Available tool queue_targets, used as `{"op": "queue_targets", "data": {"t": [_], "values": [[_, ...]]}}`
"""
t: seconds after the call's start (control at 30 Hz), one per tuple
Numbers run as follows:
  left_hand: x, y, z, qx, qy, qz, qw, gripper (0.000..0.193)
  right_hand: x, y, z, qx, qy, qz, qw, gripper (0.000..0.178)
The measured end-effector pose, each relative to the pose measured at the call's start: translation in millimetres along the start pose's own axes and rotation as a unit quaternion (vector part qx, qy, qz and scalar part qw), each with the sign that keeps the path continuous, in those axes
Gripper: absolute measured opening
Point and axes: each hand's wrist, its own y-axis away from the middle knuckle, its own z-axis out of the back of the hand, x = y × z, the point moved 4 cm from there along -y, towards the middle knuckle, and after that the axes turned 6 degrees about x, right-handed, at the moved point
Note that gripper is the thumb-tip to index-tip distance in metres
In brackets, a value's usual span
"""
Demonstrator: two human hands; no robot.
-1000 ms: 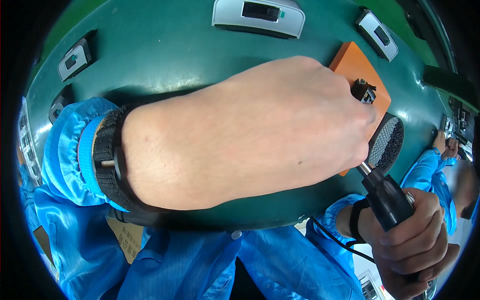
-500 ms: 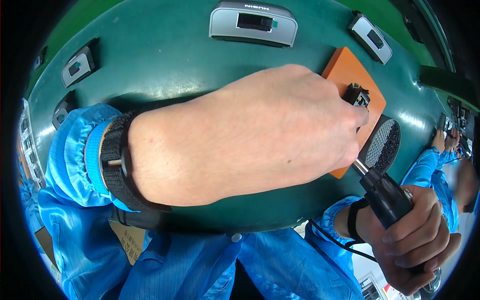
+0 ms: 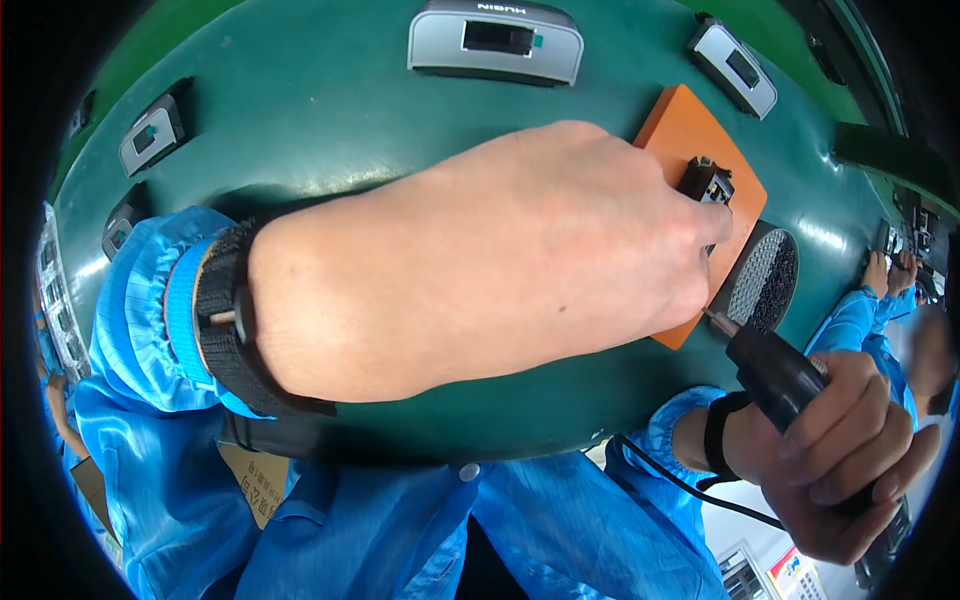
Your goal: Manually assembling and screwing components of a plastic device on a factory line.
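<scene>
My left hand (image 3: 500,260) fills the middle of the view, its fingers closed on a small black part (image 3: 707,182) that rests on an orange block (image 3: 680,130). In my right hand (image 3: 850,450), at the lower right, I grip a black electric screwdriver (image 3: 775,375). Its thin bit points up and left, and the tip disappears under the fingers of my left hand at the block's near edge. A black oval mesh piece (image 3: 765,280) lies beside the block on the right.
The work surface is a green conveyor belt (image 3: 300,120). On it lie grey housings at the top centre (image 3: 495,40), top right (image 3: 735,65) and left (image 3: 152,135). A co-worker's blue sleeve (image 3: 850,315) shows at the right edge. A black cable (image 3: 680,480) trails from the screwdriver.
My left hand and the small black part have shifted slightly. The screwdriver has drawn in closer under my left hand.
</scene>
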Motion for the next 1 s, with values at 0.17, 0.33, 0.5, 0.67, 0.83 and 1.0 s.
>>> {"op": "queue_targets", "data": {"t": [0.17,0.33,0.5,0.67,0.83,1.0], "values": [[0.4,0.8,-0.2,0.015,0.02,-0.002,1.0,0.013,17.0,24.1,23.3,-0.012,0.009,-0.071,0.997,0.02],[0.7,-2.6,-0.8,0.024,0.027,-0.003,0.999,0.013,-17.2,-6.3,-2.4,0.037,-0.02,-0.009,0.999,0.028],[0.0,-2.5,0.0,0.004,0.032,-0.004,0.999,0.009,-22.3,-11.3,-15.2,-0.004,-0.005,-0.028,1.0,0.03],[0.2,-5.9,-1.3,0.007,0.021,-0.01,1.0,0.009,-13.4,-9.5,-6.5,0.035,0.069,-0.049,0.996,0.019],[-1.5,-5.2,-4.1,0.028,-0.019,-0.011,0.999,0.01,-12.8,-10.5,-7.7,0.041,0.058,-0.059,0.996,0.02],[0.4,-5.2,-3.6,-0.033,0.032,-0.007,0.999,0.009,-14.3,-11.3,-12.7,0.035,0.057,-0.086,0.994,0.019]]}}
